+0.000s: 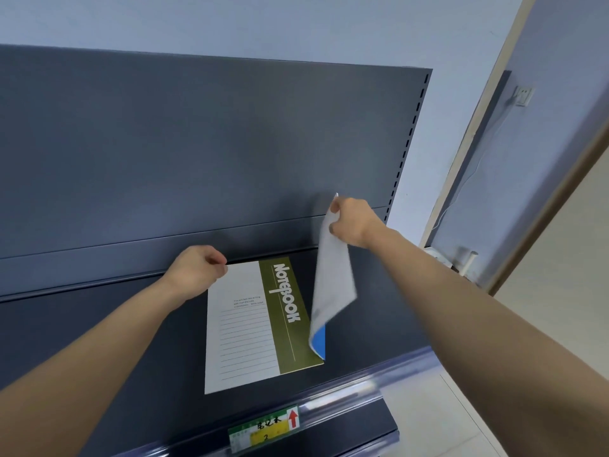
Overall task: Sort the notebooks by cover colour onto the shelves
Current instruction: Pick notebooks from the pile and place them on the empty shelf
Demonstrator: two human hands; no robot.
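Note:
A notebook with a white and olive-green cover (253, 321) lies flat on the dark grey shelf (131, 351). My left hand (194, 270) pinches its far left corner. My right hand (351, 222) grips the top edge of a second notebook (333, 285), which hangs nearly upright above the shelf's right part. Its pale back faces me and a strip of blue cover shows at its lower edge, over the green notebook's right corner.
A dark back panel (214, 143) with a slotted upright (408, 140) rises behind the shelf. A price label with a red arrow (267, 427) sits on the shelf's front rail. To the right are a wall, a switch plate (524, 95) and a door frame.

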